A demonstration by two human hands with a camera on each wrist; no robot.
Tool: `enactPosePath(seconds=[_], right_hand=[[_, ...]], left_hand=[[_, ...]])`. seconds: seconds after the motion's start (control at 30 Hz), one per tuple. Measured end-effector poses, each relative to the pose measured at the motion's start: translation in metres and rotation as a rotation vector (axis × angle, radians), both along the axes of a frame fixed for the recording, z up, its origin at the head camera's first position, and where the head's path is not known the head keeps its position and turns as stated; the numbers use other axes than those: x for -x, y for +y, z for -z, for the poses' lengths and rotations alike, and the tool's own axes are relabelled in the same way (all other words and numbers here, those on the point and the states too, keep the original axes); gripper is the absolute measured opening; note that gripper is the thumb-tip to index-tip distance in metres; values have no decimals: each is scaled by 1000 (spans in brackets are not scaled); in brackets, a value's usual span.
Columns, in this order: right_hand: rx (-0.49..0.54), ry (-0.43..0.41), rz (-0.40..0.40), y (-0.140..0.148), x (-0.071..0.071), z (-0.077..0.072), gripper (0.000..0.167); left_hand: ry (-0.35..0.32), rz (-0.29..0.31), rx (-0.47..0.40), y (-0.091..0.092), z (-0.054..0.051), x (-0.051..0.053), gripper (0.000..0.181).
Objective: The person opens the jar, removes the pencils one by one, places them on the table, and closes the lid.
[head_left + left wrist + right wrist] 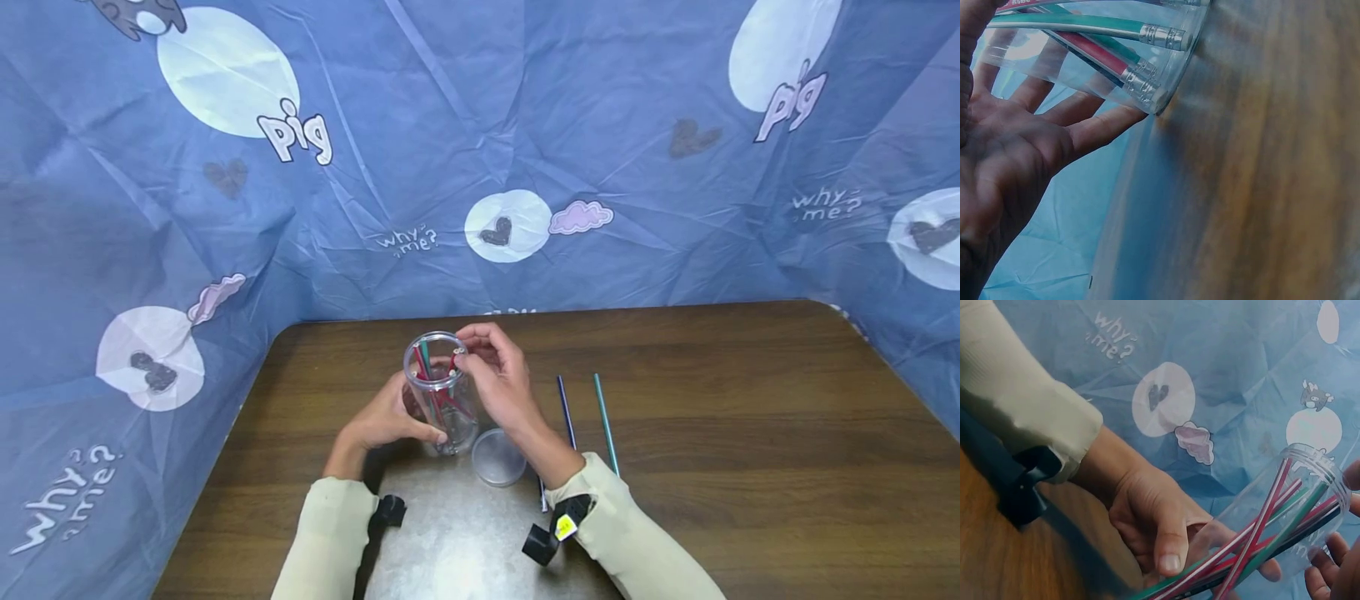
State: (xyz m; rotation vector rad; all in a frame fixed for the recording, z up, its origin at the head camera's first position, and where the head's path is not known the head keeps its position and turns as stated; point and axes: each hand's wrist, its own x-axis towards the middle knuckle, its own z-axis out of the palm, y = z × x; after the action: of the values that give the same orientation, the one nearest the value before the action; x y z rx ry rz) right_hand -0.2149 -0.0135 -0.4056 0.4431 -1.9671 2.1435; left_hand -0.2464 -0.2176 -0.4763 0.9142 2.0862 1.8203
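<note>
A clear plastic jar (456,421) with red, green and dark pencils stands tilted above the table. The left hand (390,414) wraps round its side, thumb in front; in the left wrist view the fingers of that hand (1029,137) lie spread behind the clear wall. At the jar's rim is the right hand (501,379), its fingers bent at the rim beside the pencil tops. The right wrist view shows the pencils (1260,531) crossing inside the jar (1300,456), the left hand (1154,519) under it and the right hand's fingertips (1329,569) by the mouth end.
A round clear lid (498,457) lies on the table below the jar. To the right of the right forearm lie a dark blue pencil (566,408) and a teal pencil (604,421). A grey patch (450,533) covers the near part of the wooden table (750,417). Printed blue cloth hangs behind.
</note>
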Motion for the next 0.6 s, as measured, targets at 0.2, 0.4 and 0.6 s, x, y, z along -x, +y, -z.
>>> enactPosePath(seconds=[0.2, 0.4, 0.6], right_hand=[[-65, -26, 23, -4, 2, -3, 22], [-133, -43, 83, -9, 4, -8, 17], [-161, -22, 133, -13, 6, -9, 14]], left_hand=[[6, -2, 9, 0, 0, -2, 96], [7, 5, 10, 0, 0, -1, 93], [2, -8, 20, 0, -1, -1, 93]])
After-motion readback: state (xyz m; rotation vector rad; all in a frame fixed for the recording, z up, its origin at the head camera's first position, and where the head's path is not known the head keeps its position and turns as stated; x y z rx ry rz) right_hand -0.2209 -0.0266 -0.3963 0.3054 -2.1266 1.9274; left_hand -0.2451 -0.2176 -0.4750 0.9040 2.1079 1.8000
